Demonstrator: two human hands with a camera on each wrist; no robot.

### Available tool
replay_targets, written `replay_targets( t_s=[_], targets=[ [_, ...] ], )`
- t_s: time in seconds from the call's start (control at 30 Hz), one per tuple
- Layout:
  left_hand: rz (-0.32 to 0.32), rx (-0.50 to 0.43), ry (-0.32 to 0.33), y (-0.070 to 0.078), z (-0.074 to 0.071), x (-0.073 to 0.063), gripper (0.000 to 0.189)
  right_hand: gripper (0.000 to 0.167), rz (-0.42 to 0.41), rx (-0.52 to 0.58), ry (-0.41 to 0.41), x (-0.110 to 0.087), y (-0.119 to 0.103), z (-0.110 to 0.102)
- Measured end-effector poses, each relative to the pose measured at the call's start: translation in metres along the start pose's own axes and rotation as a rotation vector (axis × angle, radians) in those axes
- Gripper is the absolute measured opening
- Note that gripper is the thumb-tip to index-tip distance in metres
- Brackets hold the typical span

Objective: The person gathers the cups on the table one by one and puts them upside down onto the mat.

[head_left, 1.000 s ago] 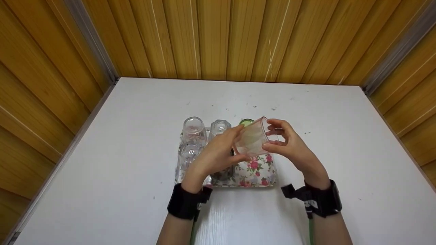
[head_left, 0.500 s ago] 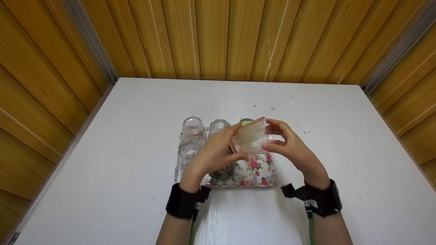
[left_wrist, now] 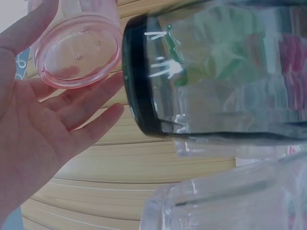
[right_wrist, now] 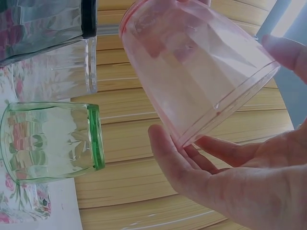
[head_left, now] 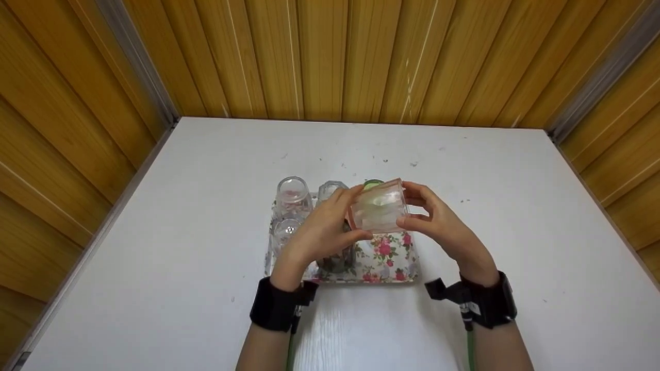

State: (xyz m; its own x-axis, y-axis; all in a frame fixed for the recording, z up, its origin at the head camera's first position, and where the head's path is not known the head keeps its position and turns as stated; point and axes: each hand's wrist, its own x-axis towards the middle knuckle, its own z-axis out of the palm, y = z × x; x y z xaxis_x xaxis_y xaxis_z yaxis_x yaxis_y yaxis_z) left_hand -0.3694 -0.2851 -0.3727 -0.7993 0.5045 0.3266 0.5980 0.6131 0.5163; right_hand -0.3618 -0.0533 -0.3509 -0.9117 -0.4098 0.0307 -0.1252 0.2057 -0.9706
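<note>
A translucent pink glass lies tilted on its side in the air over a floral tray. My left hand holds it at the base end, thumb below and fingers above in the head view. At the rim end, my right hand grips it between thumb and fingers. The left wrist view shows the round pink base beside the left fingers. In the right wrist view the rim meets the right fingertips. A green glass stands upside down on the tray behind the pink one.
Several upturned glasses stand on the tray's left part: clear ones along the left, a faceted one at the back, and a dark-tinted one partly hidden by the left hand. White table surrounds the tray; wood-look panels rise behind.
The pink glass has turned slightly, so its open rim now shows nearly edge-on in the head view. My left hand has shifted a little left; my right hand has barely moved.
</note>
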Motion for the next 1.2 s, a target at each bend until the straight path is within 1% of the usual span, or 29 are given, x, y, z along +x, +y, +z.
replay_targets(
  t_s=[0.13,0.33,0.6,0.83,1.2],
  targets=[
    [-0.008,-0.01,0.003,0.0,-0.0013,-0.0004,0.081,0.068,0.002,0.001,-0.009,0.0002,0.0008,0.0],
    [-0.026,-0.024,0.004,0.0003,-0.0034,-0.0009,0.08,0.068,-0.008,0.017,-0.042,0.0004,0.0017,0.0014],
    [-0.022,-0.017,0.005,-0.0008,-0.0033,-0.0006,0.08,0.072,0.012,0.001,-0.072,0.0016,0.0035,0.0021],
    [-0.005,-0.013,0.022,-0.0004,-0.0033,-0.0012,0.079,0.071,0.01,-0.017,-0.104,0.0023,0.0043,0.0031],
    [0.006,0.004,0.038,0.0001,-0.004,-0.0019,0.078,0.068,0.035,-0.032,-0.09,0.0037,0.0042,0.0052]
  ],
)
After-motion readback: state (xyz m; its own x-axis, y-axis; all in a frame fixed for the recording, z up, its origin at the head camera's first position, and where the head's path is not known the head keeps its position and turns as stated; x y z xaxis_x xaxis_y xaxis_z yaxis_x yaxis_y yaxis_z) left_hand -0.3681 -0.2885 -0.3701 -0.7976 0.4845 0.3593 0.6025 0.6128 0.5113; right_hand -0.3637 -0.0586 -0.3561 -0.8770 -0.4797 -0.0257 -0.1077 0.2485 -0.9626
